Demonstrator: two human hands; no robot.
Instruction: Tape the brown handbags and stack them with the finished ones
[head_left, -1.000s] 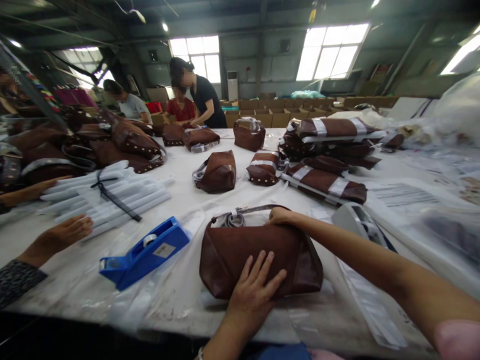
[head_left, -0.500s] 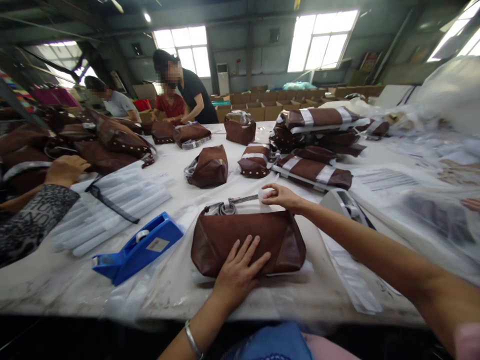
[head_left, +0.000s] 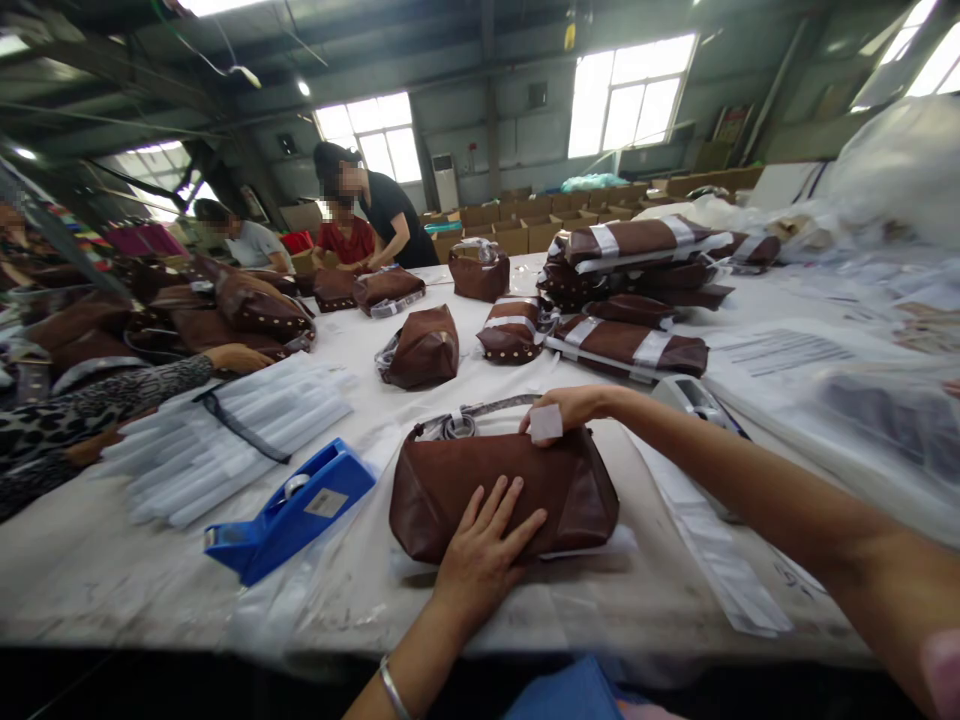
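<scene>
A brown handbag (head_left: 435, 482) lies in front of me at the table's near edge. My left hand (head_left: 480, 555) rests flat on its front with the fingers spread. At the top edge of the bag, my right hand (head_left: 576, 404) has its fingers curled around a small white square piece (head_left: 546, 422), which hangs against the bag. The thumb and some fingertips are partly hidden behind that piece. Just left of this hand, the wrapped strap (head_left: 501, 405) arches above the bag, with a coil at its left end.
A blue tape dispenser (head_left: 300, 510) sits to the left, beside a bundle of white rolled tubes (head_left: 225, 440). Behind the bag stand several brown bags (head_left: 427, 348) and a stack (head_left: 637, 240). A grey dispenser (head_left: 690, 395) is at right. Co-workers' arms (head_left: 180, 376) reach in from the left.
My right hand has come down and closer to the bag's top edge, bringing the white piece in front of it. My left hand stays on the bag. A co-worker's hand at left has reached further right.
</scene>
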